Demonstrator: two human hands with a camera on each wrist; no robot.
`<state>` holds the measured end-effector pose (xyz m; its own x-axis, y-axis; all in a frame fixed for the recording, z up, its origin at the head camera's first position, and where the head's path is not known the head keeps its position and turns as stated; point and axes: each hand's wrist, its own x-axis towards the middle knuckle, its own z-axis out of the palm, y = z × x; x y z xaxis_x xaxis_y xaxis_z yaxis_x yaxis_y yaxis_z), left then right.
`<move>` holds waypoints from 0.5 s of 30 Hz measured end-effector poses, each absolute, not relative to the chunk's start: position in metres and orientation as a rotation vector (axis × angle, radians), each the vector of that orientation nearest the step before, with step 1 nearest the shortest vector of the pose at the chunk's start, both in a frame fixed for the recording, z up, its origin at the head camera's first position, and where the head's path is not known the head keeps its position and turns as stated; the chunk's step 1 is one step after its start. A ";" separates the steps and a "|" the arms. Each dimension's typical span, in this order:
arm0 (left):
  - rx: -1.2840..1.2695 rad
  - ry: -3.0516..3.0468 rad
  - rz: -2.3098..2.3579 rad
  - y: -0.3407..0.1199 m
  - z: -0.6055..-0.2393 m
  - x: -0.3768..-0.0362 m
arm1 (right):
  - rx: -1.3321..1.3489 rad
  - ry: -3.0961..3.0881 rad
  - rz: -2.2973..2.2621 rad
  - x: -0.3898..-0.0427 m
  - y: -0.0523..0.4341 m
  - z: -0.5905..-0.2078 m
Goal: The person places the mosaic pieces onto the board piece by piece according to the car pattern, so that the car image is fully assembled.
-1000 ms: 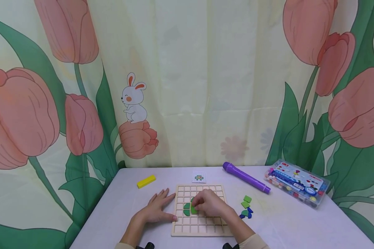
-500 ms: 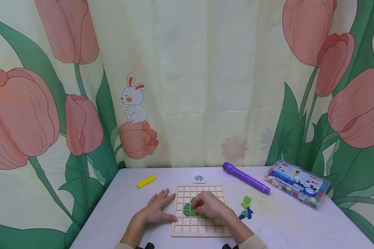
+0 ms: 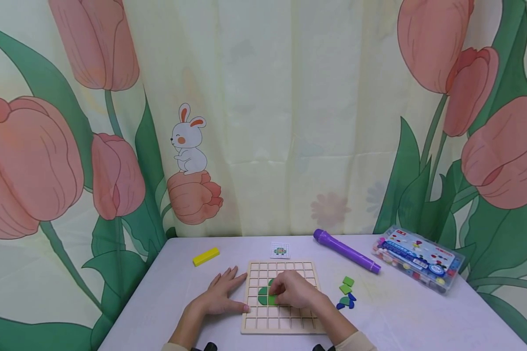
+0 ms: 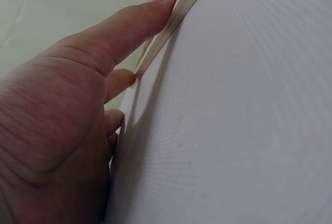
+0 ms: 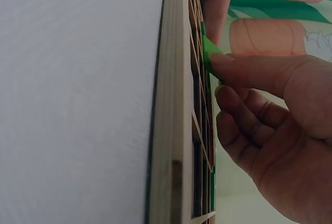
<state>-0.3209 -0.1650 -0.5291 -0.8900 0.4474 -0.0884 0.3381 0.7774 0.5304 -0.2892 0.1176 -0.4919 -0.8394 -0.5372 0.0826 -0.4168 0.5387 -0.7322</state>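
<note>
A wooden grid board lies on the white table. My left hand rests at its left side with fingers spread; the thumb touches the frame's edge in the left wrist view. Over the middle of the grid, my right hand pinches a light green square tile between thumb and fingers. In the right wrist view that tile stands tilted at the board's surface. Dark green rounded tiles sit in cells just left of it. My right hand hides part of the grid and what lies beneath.
Behind the board lies a small printed picture card. Right of the board are light green squares, a dark green tile and several blue tiles. A purple microphone-shaped pen, a clear plastic box and a yellow block lie farther back.
My right hand has shifted slightly down and toward me, and the light green tile has tipped lower over its cell. My left hand has stayed in place.
</note>
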 end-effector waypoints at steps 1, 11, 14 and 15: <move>0.615 2.760 0.762 -0.165 -0.529 -0.321 | -0.819 2.624 -1.180 -0.289 0.117 -0.492; 0.607 2.756 0.766 -0.165 -0.528 -0.321 | -0.830 2.663 -1.152 -0.287 0.117 -0.492; 0.618 2.758 0.763 -0.165 -0.528 -0.321 | -0.831 2.674 -1.132 -0.287 0.117 -0.491; 0.622 2.758 0.761 -0.165 -0.528 -0.321 | -0.830 2.678 -1.125 -0.287 0.116 -0.491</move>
